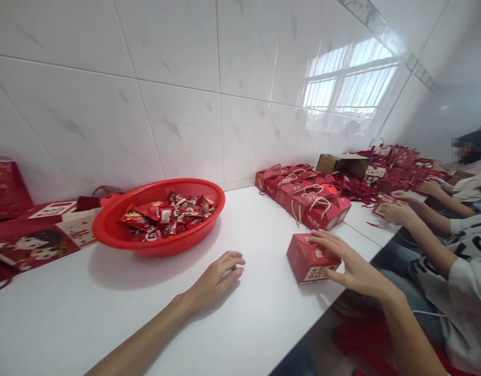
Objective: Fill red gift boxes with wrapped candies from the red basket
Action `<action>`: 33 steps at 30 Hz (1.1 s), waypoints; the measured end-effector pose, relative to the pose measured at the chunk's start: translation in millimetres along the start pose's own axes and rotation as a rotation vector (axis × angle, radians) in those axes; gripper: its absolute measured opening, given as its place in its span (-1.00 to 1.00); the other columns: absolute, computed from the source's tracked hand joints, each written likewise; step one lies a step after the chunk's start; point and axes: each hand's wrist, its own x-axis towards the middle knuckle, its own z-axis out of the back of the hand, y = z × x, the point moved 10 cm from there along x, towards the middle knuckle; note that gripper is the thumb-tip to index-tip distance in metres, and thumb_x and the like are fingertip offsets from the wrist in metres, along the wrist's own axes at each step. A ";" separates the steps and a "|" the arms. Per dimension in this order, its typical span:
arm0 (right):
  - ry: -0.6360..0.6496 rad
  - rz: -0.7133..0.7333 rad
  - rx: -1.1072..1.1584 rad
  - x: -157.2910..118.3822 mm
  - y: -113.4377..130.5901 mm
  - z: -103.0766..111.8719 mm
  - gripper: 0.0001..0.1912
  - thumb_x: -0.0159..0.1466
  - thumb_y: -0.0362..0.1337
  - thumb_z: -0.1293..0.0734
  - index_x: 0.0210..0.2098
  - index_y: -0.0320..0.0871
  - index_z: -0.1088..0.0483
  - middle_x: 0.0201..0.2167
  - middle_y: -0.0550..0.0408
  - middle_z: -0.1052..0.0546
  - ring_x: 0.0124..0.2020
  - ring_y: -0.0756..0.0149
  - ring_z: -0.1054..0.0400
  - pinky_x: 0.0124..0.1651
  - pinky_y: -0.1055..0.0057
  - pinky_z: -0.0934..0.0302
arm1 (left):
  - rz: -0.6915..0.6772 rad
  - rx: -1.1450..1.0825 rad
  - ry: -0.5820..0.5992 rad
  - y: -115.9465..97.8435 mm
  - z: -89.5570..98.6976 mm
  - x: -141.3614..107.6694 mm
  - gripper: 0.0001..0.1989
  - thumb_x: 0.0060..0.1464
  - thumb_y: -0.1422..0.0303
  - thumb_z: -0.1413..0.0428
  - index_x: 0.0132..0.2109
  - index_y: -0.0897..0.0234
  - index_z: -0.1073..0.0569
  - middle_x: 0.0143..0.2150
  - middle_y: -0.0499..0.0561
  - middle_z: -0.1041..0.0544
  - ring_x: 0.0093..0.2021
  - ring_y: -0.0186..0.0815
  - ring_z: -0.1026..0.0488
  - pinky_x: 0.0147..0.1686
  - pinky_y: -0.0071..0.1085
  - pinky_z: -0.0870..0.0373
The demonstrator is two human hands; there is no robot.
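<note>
My left hand (216, 279) rests over the white table, holding nothing, its fingers loosely bent and the thumb apart from them. To its right, a small red gift box (307, 257) with pale printed panels sits on the tabletop. My right hand (352, 263) is on that box, fingers across its top and thumb by its near side. Beyond my left hand stands a red plastic basket (157, 249) with several red-wrapped sweets (173, 215) in it. Behind the box, several closed red gift boxes (298, 196) with twisted cord handles stand in rows.
Larger red printed boxes (32, 240) lie at the left by the tiled wall (177, 130). An open cardboard box (344, 164) and a heap of red packaging (400, 167) fill the far right. Beside me, a co-worker's hands (399, 211) hold a small box; another person sits farther along.
</note>
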 end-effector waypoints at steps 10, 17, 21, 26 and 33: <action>-0.719 -0.416 -0.189 -67.9 -98.9 75.9 -0.15 0.23 -0.10 -0.28 0.41 -0.17 0.09 0.39 -0.22 -0.07 0.42 -0.15 0.09 0.38 -0.14 0.08 | -0.068 0.139 -0.061 -0.3 0.1 2.0 -0.66 0.31 0.17 0.07 -0.06 0.16 -0.55 0.07 0.08 -0.51 0.01 -0.20 -0.50 -0.01 -0.36 -0.46; -0.839 -0.639 0.152 -75.2 -151.0 40.1 0.35 -0.13 0.23 -0.50 0.41 -0.26 0.17 0.39 -0.34 0.02 0.42 -0.24 0.16 0.38 -0.15 0.12 | -0.054 0.143 -0.054 1.1 -1.0 0.5 -0.67 0.31 0.18 0.07 -0.06 0.18 -0.54 0.07 0.10 -0.51 0.02 -0.20 -0.49 -0.01 -0.36 -0.46; -0.811 -0.677 0.487 -72.6 -193.2 26.7 0.45 -0.25 0.20 -0.54 0.41 -0.17 0.21 0.28 -0.31 -0.22 0.28 -0.17 -0.16 0.24 -0.05 -0.16 | -0.039 0.124 -0.044 4.3 -2.5 1.3 -0.69 0.32 0.20 0.07 -0.07 0.18 -0.53 0.07 0.10 -0.49 0.02 -0.20 -0.48 -0.01 -0.37 -0.46; -0.889 -0.868 0.346 -76.0 -209.4 40.2 0.34 -0.29 0.14 -0.53 0.34 -0.25 0.05 0.19 -0.33 -0.33 0.17 -0.20 -0.28 0.23 -0.06 -0.13 | -0.036 0.113 -0.040 6.0 -3.3 0.8 -0.70 0.32 0.22 0.07 -0.06 0.17 -0.52 0.07 0.10 -0.48 -0.01 -0.21 -0.48 -0.09 -0.40 -0.48; -0.933 -0.859 0.310 -57.8 -203.1 41.5 0.32 -0.25 0.15 -0.50 0.34 -0.25 0.09 0.28 -0.33 -0.20 0.29 -0.21 -0.11 0.35 -0.09 0.03 | -0.048 0.089 -0.039 6.2 -4.0 1.2 -0.73 0.32 0.25 0.07 -0.07 0.16 -0.51 0.04 0.08 -0.48 -0.05 -0.24 -0.48 -0.09 -0.39 -0.47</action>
